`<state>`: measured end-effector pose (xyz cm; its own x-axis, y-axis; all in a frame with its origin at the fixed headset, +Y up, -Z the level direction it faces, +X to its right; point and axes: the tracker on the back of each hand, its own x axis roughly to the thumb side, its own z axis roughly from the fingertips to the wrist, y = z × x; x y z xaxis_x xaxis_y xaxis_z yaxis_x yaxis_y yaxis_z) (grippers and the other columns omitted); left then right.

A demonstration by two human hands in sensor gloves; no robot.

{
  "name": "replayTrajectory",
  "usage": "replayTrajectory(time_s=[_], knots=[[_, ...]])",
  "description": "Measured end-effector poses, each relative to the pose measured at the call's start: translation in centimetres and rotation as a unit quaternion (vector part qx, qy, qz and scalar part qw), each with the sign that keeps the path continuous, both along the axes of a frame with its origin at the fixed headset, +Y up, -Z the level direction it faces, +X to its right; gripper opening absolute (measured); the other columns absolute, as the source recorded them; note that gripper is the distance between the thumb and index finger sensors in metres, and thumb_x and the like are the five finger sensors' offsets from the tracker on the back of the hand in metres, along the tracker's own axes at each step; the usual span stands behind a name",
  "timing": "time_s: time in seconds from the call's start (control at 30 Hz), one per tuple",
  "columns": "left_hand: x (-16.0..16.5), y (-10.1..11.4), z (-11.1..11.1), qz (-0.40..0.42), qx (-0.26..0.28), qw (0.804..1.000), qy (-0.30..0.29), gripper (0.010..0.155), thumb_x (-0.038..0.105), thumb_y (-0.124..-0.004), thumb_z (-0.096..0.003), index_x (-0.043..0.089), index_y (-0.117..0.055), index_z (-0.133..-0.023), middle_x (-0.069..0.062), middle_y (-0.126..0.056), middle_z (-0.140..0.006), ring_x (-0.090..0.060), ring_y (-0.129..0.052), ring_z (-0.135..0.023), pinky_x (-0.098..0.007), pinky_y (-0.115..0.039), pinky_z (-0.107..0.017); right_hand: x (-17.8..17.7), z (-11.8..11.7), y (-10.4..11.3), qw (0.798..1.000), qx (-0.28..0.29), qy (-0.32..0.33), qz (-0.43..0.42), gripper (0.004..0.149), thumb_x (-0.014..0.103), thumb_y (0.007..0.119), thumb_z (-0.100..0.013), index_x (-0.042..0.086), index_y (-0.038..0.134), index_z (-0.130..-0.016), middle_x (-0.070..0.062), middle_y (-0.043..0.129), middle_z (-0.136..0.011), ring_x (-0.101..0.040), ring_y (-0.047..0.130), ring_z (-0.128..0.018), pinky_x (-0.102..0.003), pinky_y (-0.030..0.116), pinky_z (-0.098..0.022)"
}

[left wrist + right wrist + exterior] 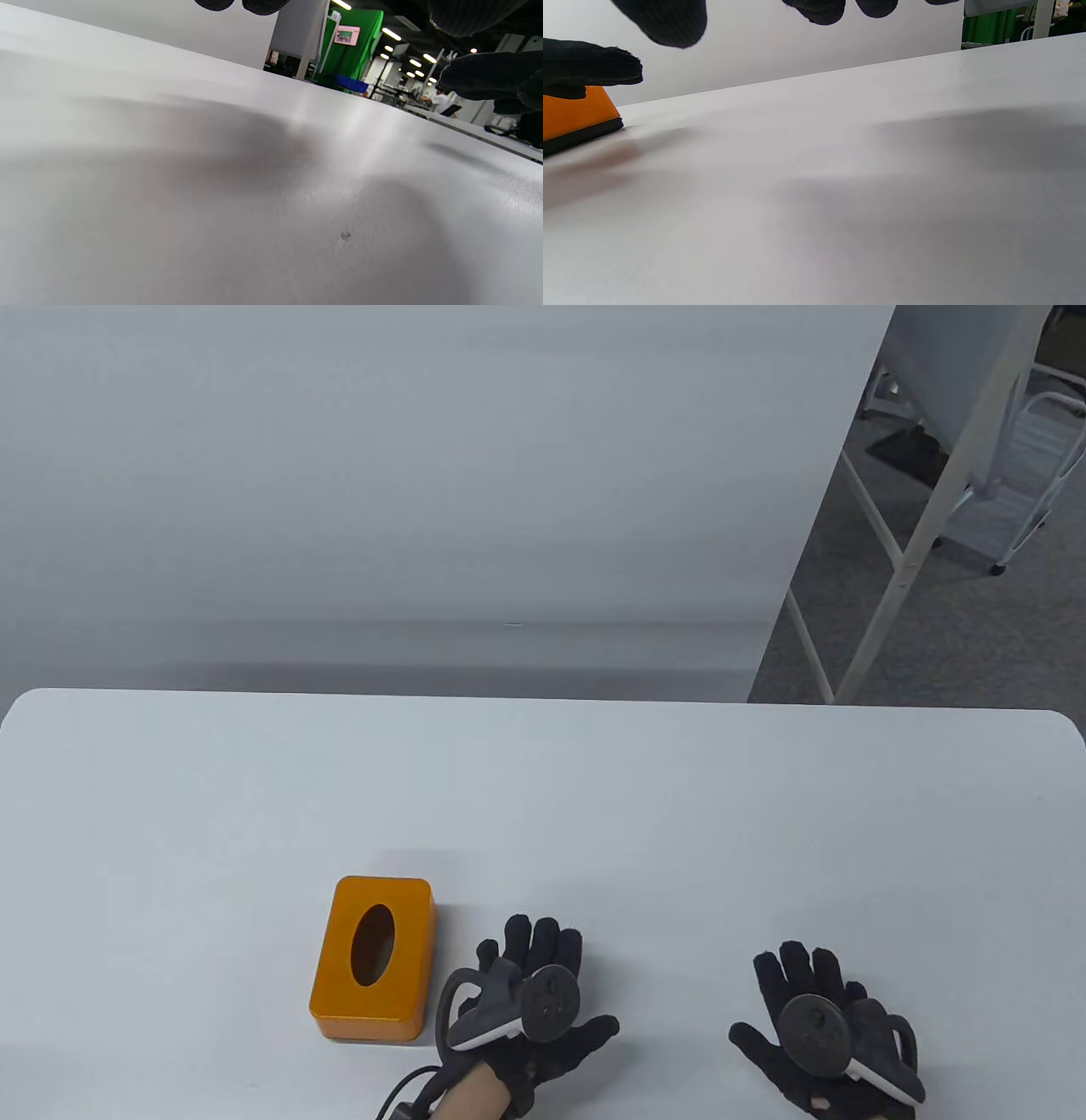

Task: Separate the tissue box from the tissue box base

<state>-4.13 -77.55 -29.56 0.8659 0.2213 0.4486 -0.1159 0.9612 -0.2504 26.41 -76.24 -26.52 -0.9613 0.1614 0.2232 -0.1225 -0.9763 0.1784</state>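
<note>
The orange tissue box (373, 957) sat in the lower left of the table view, upright on the white worktop (594, 814), its oval slot facing up. In the right wrist view the box showed at the left edge, with the black tissue box base (581, 136) as a dark strip under the orange wall, the two joined and resting on the worktop.

Your left hand (530, 1014) lay just beside the box, to its right in the table view, palm down with the fingers spread and pointing toward the top of the frame. It held nothing, and a narrow strip of worktop showed between it and the box, so it did not touch it. The tracker (509, 1003) sat on its back. The left wrist view showed only dark fingertips (258, 5) at the top edge above bare worktop; I could not tell from there whether they pressed on the surface.

Your right hand (819, 1035) was well apart from the box, in the lower right of the table view, also flat and open with the fingers splayed, and it gripped nothing. Its own fingertips (818, 10) hung in at the top of the right wrist view.
</note>
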Motion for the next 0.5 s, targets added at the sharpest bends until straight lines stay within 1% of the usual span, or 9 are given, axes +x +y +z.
replayTrajectory(time_s=[0.1,0.27,0.5], knots=[[0.0,0.0,0.1,-0.007,0.006,1.0,-0.002,0.104,0.078,-0.052,-0.049,0.001,-0.031,-0.114,-0.031,-0.024,-0.115,-0.065,-0.019,-0.1,-0.081,-0.029,-0.061,0.0,0.0,-0.3,1.0,-0.005,0.002,0.009,0.083,0.064,0.059,-0.054,0.008,0.034,-0.111,-0.034,0.025,-0.114,-0.067,0.03,-0.098,-0.082,0.039,-0.06],[-1.2,1.0,0.2,0.008,0.025,1.0,0.012,0.103,0.078,-0.053,-0.0495,0.0,-0.033,-0.114,-0.032,-0.026,-0.114,-0.066,-0.022,-0.099,-0.081,-0.031,-0.061,-0.3,0.2,0.1,1.0,0.005,0.011,0.006,0.083,0.064,0.058,-0.054,0.008,0.035,-0.111,-0.034,0.025,-0.114,-0.067,0.03,-0.098,-0.082,0.04,-0.059],[-1.3,1.0,0.3,-0.002,0.026,1.0,0.016,0.103,0.077,-0.053,-0.0498,0.0,-0.032,-0.114,-0.032,-0.025,-0.114,-0.066,-0.02,-0.099,-0.081,-0.03,-0.061,-0.4,0.3,-0.2,1.0,-0.005,0.015,0.001,0.083,0.064,0.059,-0.054,0.008,0.035,-0.111,-0.034,0.026,-0.114,-0.067,0.031,-0.098,-0.082,0.04,-0.06]])
